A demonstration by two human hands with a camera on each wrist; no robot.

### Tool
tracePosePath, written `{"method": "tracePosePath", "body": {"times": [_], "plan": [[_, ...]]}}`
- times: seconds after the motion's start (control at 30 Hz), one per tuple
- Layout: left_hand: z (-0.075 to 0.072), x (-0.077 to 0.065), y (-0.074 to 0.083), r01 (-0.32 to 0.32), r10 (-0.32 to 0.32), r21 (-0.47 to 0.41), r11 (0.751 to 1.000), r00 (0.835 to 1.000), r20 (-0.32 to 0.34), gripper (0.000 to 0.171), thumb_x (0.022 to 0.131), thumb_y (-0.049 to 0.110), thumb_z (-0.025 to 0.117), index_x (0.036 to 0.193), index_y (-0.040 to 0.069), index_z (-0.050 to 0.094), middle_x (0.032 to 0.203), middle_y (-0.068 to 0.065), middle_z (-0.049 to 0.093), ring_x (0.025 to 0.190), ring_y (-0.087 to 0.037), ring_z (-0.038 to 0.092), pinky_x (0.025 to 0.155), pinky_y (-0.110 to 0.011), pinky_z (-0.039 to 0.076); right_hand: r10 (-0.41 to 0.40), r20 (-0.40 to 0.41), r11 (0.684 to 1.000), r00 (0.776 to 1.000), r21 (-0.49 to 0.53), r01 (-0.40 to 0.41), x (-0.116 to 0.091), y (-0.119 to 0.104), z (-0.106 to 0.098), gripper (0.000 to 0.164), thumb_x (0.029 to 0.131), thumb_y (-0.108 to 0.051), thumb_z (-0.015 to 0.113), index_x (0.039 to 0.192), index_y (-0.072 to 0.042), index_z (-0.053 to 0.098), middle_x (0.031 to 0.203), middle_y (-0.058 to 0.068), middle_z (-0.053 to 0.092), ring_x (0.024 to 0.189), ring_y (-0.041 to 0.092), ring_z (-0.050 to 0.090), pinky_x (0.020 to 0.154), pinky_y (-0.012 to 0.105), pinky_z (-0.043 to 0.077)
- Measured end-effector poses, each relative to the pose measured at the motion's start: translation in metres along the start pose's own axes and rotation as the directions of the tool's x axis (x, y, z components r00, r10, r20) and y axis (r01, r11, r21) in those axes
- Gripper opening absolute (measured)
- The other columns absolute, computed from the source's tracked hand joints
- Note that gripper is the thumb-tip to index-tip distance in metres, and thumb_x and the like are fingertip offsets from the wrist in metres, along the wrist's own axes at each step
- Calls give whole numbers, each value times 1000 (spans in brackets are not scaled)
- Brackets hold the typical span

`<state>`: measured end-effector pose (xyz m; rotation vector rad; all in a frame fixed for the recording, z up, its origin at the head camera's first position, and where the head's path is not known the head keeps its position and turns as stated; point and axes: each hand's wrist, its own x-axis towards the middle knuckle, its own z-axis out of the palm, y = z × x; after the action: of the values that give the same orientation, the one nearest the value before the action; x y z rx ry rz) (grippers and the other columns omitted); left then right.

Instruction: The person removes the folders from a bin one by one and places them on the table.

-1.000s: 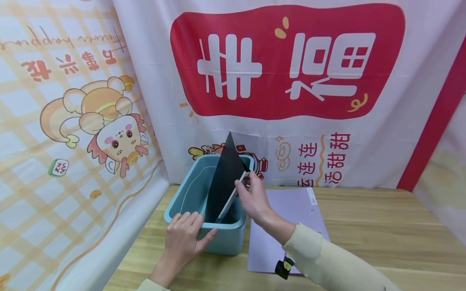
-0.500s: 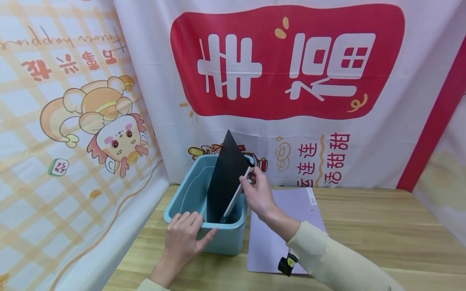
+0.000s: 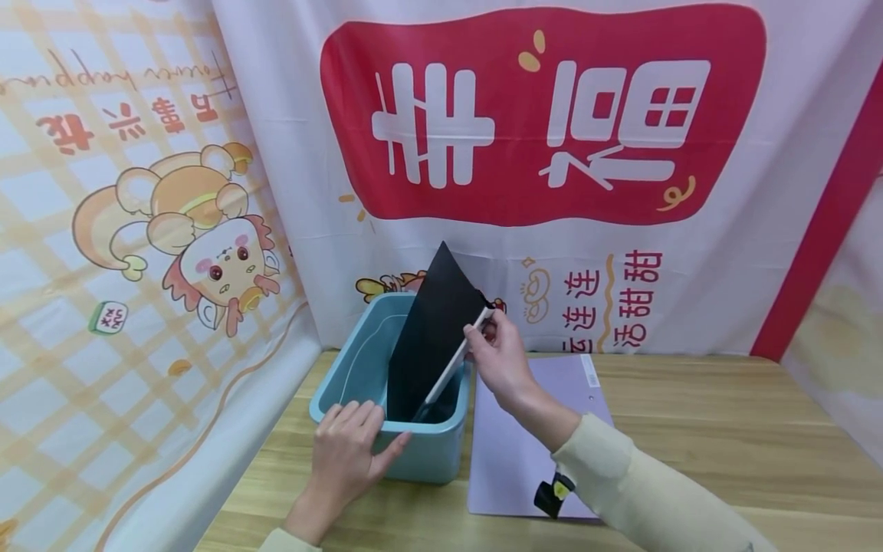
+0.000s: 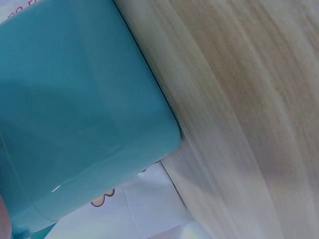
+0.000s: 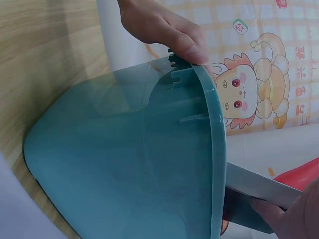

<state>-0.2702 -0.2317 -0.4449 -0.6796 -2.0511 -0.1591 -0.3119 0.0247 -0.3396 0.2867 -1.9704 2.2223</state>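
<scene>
A blue-green plastic bin (image 3: 421, 448) stands on the table. My left hand (image 3: 348, 452) grips its near rim, fingers over the edge and thumb along the outside; the right wrist view also shows this hand (image 5: 167, 30) on the rim. In my right hand (image 3: 500, 360) I pinch the light grey edge of a thin black flat panel (image 3: 434, 330); its exact kind is unclear. The panel leans inside the bin, its far corner above the rim and its lower end hidden within. The left wrist view mostly shows the bin wall (image 4: 84, 99).
A lilac flat folder (image 3: 507, 460) with a white label lies on the wooden table (image 3: 724, 437), right of the bin and under my right forearm. Printed cloth (image 3: 566, 261) hangs behind the bin. Another patterned cloth (image 3: 138, 307) rises on the left.
My right hand has moved up and to the right with the panel's grey edge, and the panel's black face now shows wider. The left hand and the bin stay in place.
</scene>
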Motion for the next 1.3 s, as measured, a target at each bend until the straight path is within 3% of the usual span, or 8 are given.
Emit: {"method": "tracePosePath", "body": {"times": [0.4,0.87,1.3], "plan": [[0,0,0,0,0,8,1000,1000,10,56,99,65,46,71,17,44,67,8,33,57,-11,31,58,-29,29,9,18,997,1000,81,-11,3,-6,-14,32,106,-4,49,136,6,45,122,28,58,110,32,63,89,39,58],[0,1,2,-12,12,15,1000,1000,-15,57,100,65,45,73,15,47,68,7,37,57,-13,34,58,-30,30,-1,7,985,1000,173,-1,4,-11,-31,35,106,-3,50,139,5,42,114,20,57,100,24,65,87,35,58],[0,0,2,-12,12,19,1000,1000,-17,56,100,65,45,74,15,48,68,7,36,58,-12,33,58,-29,29,-6,36,975,999,221,-2,9,-13,-46,40,107,-4,47,146,4,38,133,26,53,115,33,65,91,39,57]]}}
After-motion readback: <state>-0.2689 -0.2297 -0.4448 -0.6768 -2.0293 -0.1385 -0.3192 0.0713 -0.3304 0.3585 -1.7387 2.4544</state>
